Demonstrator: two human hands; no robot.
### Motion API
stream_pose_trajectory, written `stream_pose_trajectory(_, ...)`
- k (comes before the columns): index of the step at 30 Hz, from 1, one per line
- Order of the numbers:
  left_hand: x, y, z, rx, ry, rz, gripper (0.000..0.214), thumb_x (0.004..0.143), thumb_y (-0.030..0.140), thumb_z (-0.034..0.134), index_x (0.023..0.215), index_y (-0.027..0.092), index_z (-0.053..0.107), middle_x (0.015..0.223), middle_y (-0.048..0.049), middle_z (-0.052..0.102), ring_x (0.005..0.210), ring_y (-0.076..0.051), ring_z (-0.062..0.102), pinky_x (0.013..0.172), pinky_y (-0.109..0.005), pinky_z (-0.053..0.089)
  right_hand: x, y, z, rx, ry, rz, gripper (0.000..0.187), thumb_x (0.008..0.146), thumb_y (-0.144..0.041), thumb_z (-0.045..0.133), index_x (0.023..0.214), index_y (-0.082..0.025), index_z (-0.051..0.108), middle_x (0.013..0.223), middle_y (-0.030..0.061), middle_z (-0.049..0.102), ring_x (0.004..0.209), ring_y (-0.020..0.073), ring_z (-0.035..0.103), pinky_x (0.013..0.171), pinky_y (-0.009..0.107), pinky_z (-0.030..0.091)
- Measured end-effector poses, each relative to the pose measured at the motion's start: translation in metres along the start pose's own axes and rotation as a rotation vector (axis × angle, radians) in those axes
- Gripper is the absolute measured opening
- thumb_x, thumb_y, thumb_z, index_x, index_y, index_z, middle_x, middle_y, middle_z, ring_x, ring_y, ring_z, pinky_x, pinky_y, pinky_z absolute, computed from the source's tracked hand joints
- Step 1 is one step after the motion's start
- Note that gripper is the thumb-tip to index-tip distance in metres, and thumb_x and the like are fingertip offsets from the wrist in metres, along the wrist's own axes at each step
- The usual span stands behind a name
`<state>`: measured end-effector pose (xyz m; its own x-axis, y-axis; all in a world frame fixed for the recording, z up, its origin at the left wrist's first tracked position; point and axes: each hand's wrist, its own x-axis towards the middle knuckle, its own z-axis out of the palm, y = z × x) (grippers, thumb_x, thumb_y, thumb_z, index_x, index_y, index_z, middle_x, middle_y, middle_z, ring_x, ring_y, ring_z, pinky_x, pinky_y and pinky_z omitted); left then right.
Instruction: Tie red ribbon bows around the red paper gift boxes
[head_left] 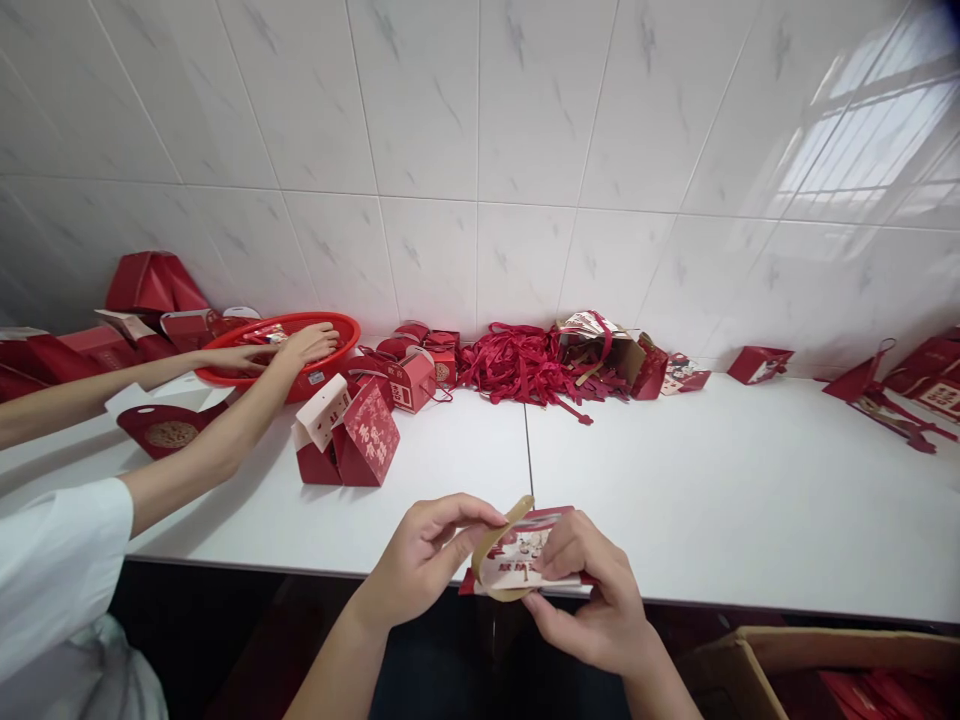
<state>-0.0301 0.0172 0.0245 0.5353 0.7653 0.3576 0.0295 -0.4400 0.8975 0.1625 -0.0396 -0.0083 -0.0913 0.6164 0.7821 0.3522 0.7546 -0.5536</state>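
Observation:
Just over the table's front edge, my right hand point(604, 595) grips a small red and white printed gift box point(514, 572), fingers on top and thumb below. A tan-gold strap point(486, 560) curls round the box's left end. My left hand point(420, 550) pinches the strap's upper part between thumb and forefinger, so its rounded tip points up. The strap's lower part runs under the box near my right thumb. How it joins the box is hidden.
At left, a co-worker's hands point(306, 345) reach into a red plastic basin point(341, 328). Red gift boxes point(367, 440) stand around it. A heap of red ribbons point(510, 365) lies by the wall. A cardboard carton point(739, 665) sits below the table at right.

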Motion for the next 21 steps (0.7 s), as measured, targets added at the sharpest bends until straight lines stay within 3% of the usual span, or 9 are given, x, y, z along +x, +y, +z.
stream_pose_trajectory(5,0.001,-0.002,0.005,-0.001,-0.098,0.075,0.006,0.078,0.021,0.066,0.084,0.018,0.066,0.09,-0.0076,0.066,0.085,-0.02,0.063,0.078,-0.031,0.051,0.001,-0.001,0.0,0.018,0.025,0.014,0.026,0.068,-0.011,0.069,0.08,-0.023,0.049,0.071,-0.0005,0.059,0.064,0.016,0.054,0.062,0.033,0.041)
stream_pose_trajectory(8,0.0,-0.002,0.01,-0.145,-0.11,-0.043,0.008,0.087,0.026,0.055,0.087,0.017,0.055,0.1,-0.0102,0.066,0.093,-0.02,0.062,0.081,-0.033,0.051,-0.001,0.0,0.001,0.034,0.048,0.011,0.023,0.069,-0.011,0.067,0.079,-0.022,0.049,0.071,0.0001,0.059,0.065,0.0163,0.055,0.062,0.033,0.042)
stream_pose_trajectory(13,-0.005,-0.001,0.016,-0.328,-0.16,-0.223,0.014,0.092,0.033,0.046,0.091,0.02,0.042,0.092,-0.0086,0.07,0.079,-0.016,0.065,0.074,-0.031,0.052,-0.002,0.003,0.003,0.075,0.054,0.081,0.022,0.07,-0.012,0.067,0.077,-0.022,0.049,0.07,0.0003,0.058,0.063,0.0154,0.053,0.058,0.031,0.041)
stream_pose_trajectory(21,-0.006,0.002,0.019,-0.294,-0.119,-0.241,0.022,0.09,0.034,0.05,0.104,0.018,0.055,0.09,-0.0078,0.07,0.077,-0.018,0.065,0.067,-0.027,0.051,-0.003,0.006,0.007,0.162,0.066,0.143,0.022,0.071,-0.01,0.064,0.082,-0.022,0.051,0.076,0.0015,0.055,0.068,0.0158,0.055,0.057,0.029,0.044)
